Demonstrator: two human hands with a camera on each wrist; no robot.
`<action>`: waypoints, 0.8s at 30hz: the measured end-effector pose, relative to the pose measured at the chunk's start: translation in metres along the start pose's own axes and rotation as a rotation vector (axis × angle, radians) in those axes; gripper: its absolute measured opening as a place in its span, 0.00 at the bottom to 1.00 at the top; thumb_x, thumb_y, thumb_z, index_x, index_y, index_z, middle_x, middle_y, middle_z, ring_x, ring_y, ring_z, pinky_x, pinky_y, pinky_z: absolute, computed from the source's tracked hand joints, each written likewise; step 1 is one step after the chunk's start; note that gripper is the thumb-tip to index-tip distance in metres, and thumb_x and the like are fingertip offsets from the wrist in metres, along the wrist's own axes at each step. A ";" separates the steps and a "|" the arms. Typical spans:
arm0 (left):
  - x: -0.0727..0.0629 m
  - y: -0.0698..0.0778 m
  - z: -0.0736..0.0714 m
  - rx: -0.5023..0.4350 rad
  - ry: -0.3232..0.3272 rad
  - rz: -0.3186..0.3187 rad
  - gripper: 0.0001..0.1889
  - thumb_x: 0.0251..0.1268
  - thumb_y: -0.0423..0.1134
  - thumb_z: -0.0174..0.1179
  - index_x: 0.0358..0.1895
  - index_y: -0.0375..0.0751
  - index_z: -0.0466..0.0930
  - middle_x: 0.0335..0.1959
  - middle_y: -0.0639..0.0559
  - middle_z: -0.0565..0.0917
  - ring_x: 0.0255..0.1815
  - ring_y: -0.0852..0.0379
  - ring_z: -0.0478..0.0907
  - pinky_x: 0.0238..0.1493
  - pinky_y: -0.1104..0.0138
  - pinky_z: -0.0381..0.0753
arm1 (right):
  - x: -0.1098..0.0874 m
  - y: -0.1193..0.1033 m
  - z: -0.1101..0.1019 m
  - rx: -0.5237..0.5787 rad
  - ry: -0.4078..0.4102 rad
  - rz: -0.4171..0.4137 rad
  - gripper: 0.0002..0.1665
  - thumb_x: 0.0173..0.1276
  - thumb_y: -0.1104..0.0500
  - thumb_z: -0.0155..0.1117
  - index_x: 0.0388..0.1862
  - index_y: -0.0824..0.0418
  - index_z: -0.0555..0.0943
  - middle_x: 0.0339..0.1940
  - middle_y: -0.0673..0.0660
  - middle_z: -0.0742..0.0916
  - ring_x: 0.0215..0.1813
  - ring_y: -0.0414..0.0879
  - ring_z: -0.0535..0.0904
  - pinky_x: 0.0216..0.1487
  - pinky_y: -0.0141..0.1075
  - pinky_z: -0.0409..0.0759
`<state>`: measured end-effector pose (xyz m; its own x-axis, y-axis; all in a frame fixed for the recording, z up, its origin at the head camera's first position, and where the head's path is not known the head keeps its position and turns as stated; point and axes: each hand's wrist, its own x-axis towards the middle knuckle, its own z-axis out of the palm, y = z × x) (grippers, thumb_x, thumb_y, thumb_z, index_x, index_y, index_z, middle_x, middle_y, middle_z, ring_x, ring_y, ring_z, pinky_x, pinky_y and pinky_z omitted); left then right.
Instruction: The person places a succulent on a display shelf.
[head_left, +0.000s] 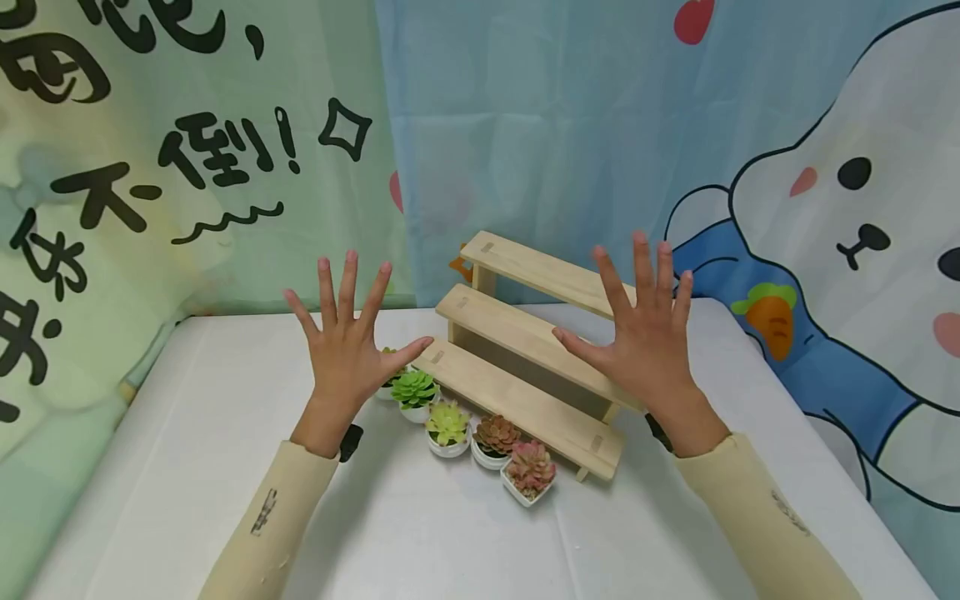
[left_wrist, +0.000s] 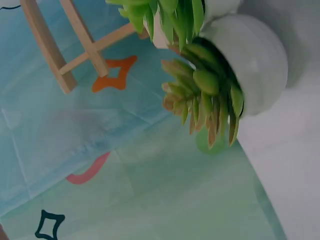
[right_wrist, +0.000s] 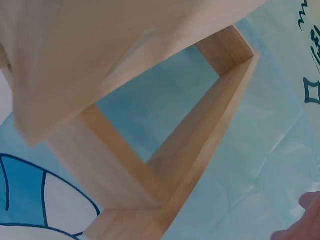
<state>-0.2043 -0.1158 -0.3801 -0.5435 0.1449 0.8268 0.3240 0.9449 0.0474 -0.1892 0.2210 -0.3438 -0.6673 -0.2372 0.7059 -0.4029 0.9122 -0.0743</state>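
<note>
Both hands are raised above the table with their fingers spread, and neither holds anything. My left hand [head_left: 347, 354] is left of a three-step wooden stand [head_left: 517, 387], its thumb overlapping the lowest step's left end in the head view. My right hand [head_left: 647, 350] overlaps the right part of the upper steps. Along the stand's front stand several potted succulents: a bright green one [head_left: 415, 389], a yellow-green one [head_left: 447, 422], a brownish one [head_left: 497, 435] and a pink-red one [head_left: 531, 468] in a square white pot. A green-brown succulent [left_wrist: 205, 90] in a white pot is partly hidden behind my left hand in the head view.
A white cloth [head_left: 187, 467] covers the table. Behind it hangs a printed curtain [head_left: 525, 125], green with black lettering at left and blue with a cartoon white animal [head_left: 810, 242] at right. The stand's wooden frame [right_wrist: 200, 145] fills much of the right wrist view.
</note>
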 end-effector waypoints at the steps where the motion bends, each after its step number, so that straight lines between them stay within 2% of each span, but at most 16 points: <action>1: -0.001 0.001 -0.001 -0.013 -0.010 -0.006 0.48 0.57 0.82 0.34 0.78 0.62 0.49 0.79 0.48 0.49 0.80 0.43 0.39 0.68 0.31 0.39 | -0.001 0.001 -0.002 0.020 -0.005 0.010 0.54 0.62 0.17 0.35 0.81 0.40 0.45 0.82 0.52 0.43 0.80 0.59 0.37 0.72 0.67 0.37; 5: -0.007 0.004 -0.006 -0.117 -0.039 -0.041 0.45 0.63 0.78 0.34 0.78 0.57 0.51 0.77 0.43 0.53 0.78 0.40 0.45 0.69 0.34 0.49 | -0.002 0.006 -0.008 0.080 -0.012 0.062 0.52 0.65 0.20 0.36 0.80 0.45 0.49 0.81 0.56 0.49 0.80 0.60 0.41 0.70 0.69 0.41; 11: -0.019 0.006 -0.013 -0.312 -0.064 -0.129 0.40 0.70 0.69 0.39 0.72 0.41 0.58 0.71 0.35 0.59 0.73 0.35 0.55 0.68 0.41 0.59 | -0.003 0.014 -0.017 0.137 0.001 0.147 0.53 0.65 0.21 0.39 0.77 0.55 0.59 0.77 0.64 0.60 0.77 0.64 0.49 0.68 0.69 0.51; 15: -0.028 0.006 -0.017 -0.379 -0.083 -0.197 0.40 0.71 0.68 0.40 0.71 0.37 0.59 0.68 0.34 0.61 0.70 0.36 0.59 0.65 0.41 0.63 | -0.007 0.020 -0.024 0.264 -0.002 0.223 0.44 0.67 0.37 0.56 0.74 0.61 0.63 0.74 0.67 0.65 0.76 0.65 0.54 0.69 0.67 0.53; 18: -0.036 0.007 -0.022 -0.447 -0.109 -0.255 0.39 0.72 0.66 0.42 0.70 0.36 0.60 0.68 0.34 0.62 0.68 0.35 0.61 0.62 0.40 0.63 | -0.012 0.024 -0.028 0.361 -0.018 0.315 0.40 0.65 0.53 0.63 0.74 0.62 0.64 0.74 0.66 0.65 0.75 0.64 0.55 0.71 0.65 0.52; 21: -0.043 0.010 -0.029 -0.550 -0.154 -0.324 0.34 0.72 0.57 0.52 0.69 0.34 0.61 0.68 0.33 0.62 0.67 0.36 0.61 0.63 0.41 0.62 | -0.017 0.028 -0.031 0.415 -0.020 0.407 0.40 0.64 0.60 0.66 0.73 0.64 0.64 0.74 0.66 0.65 0.75 0.62 0.56 0.72 0.63 0.53; 24: -0.047 0.012 -0.038 -0.659 -0.211 -0.390 0.33 0.67 0.44 0.61 0.69 0.33 0.60 0.68 0.34 0.61 0.69 0.38 0.60 0.65 0.42 0.61 | -0.021 0.033 -0.030 0.439 -0.003 0.468 0.39 0.62 0.63 0.67 0.72 0.66 0.65 0.74 0.66 0.66 0.74 0.62 0.58 0.71 0.61 0.56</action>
<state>-0.1449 -0.1227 -0.3973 -0.8262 -0.0462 0.5615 0.4354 0.5801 0.6884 -0.1693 0.2665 -0.3400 -0.8363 0.1515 0.5269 -0.2868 0.6983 -0.6559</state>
